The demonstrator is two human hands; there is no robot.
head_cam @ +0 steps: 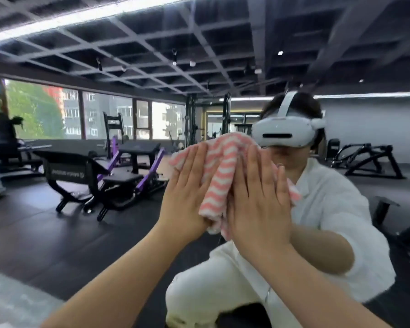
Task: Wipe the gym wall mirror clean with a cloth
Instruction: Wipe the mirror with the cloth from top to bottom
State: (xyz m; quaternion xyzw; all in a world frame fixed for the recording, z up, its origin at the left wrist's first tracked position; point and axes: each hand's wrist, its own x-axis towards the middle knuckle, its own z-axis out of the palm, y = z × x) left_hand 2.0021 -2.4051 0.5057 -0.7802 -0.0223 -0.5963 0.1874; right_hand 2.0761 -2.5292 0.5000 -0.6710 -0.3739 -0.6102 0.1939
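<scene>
The wall mirror [85, 237] fills nearly the whole view and reflects the gym behind me. A pink-and-white striped cloth [219, 176] lies bunched against the glass at about face height. My left hand [187, 192] presses flat on the cloth's left side with its fingers straight and pointing up. Beside it, my right hand [258, 200] presses flat on the right side, also with straight fingers. The two hands sit side by side with a fold of cloth between them. The lower part of the cloth hangs below my palms.
The mirror reflects a crouching person [329, 221] in white clothes wearing a headset, black and purple weight benches [104, 176] at the left, more machines [369, 159] at the right, windows and a dark grid ceiling. A pale floor strip [12, 301] shows at the bottom left.
</scene>
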